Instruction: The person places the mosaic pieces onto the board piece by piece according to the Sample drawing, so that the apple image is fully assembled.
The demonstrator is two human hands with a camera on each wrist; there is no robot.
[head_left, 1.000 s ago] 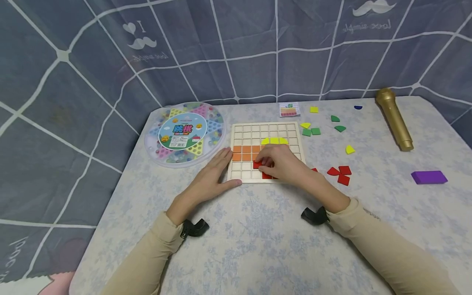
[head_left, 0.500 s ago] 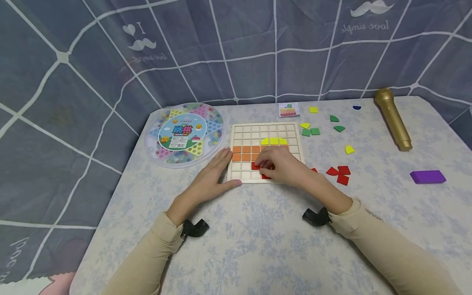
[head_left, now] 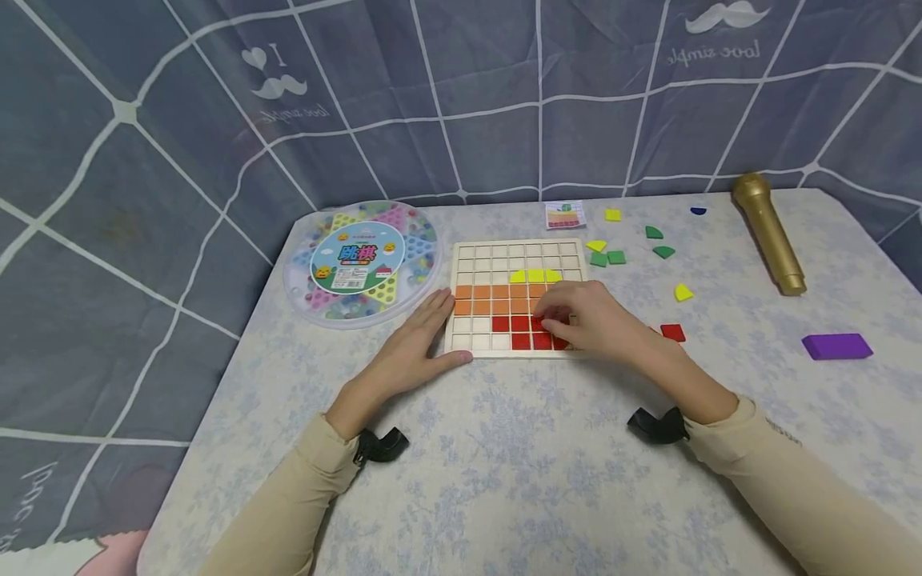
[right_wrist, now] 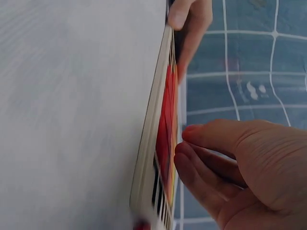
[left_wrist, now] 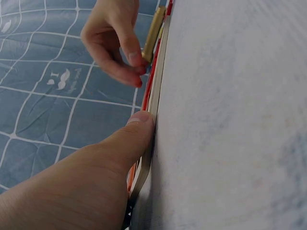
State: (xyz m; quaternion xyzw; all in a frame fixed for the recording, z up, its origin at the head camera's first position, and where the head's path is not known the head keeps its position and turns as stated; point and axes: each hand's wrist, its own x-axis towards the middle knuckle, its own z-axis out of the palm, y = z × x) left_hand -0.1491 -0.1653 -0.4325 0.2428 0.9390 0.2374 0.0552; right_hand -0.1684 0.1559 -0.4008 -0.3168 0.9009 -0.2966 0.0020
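A square wooden grid board (head_left: 477, 250) lies on the table, with orange square tiles (head_left: 481, 306) in two rows and yellow pieces (head_left: 536, 276) above them. Red square tiles (head_left: 520, 342) fill cells along its lower part. My left hand (head_left: 414, 344) lies spread against the board's left side, its thumb on the front left corner. Over the red tiles at the board's right is my right hand (head_left: 594, 320), thumb and fingers bent loosely; in the right wrist view no piece shows between the fingertips (right_wrist: 189, 132).
Loose red tiles (head_left: 673, 332), green pieces (head_left: 616, 257) and yellow pieces (head_left: 683, 292) lie right of the board. A pattern card (head_left: 565, 214) is behind it. A round Chinese checkers box (head_left: 358, 256) stands left. Farther right are a gold microphone (head_left: 771, 236) and a purple block (head_left: 837, 346).
My right hand has moved right across the board from the leftmost red tile, which stays in its cell. More red and orange tiles now show. My left hand stays put.
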